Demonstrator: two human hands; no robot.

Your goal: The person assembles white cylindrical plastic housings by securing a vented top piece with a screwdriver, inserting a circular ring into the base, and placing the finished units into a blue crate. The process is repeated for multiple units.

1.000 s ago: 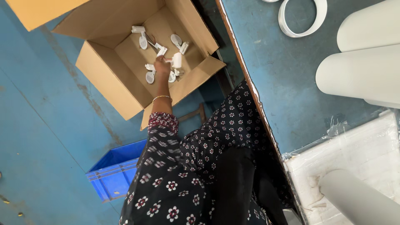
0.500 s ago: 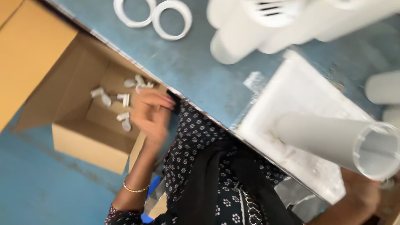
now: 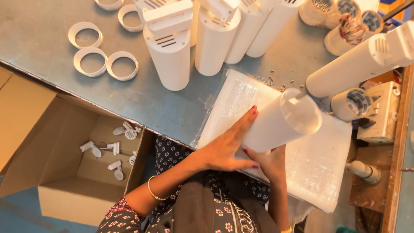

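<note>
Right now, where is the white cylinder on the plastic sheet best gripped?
Around its smooth body near the lower end, from both sides, as the left hand and right hand grip the white cylinder; it is tilted, with its open end up and away.

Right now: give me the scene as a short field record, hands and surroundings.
left hand: flat against the side of the white cylinder housing
right hand: under the housing's near end
housing: tilted, open end up, over the plastic-wrapped pad
table: grey, more white cylinders, loose white rings
cardboard box: open beside the table, small white parts inside
</note>
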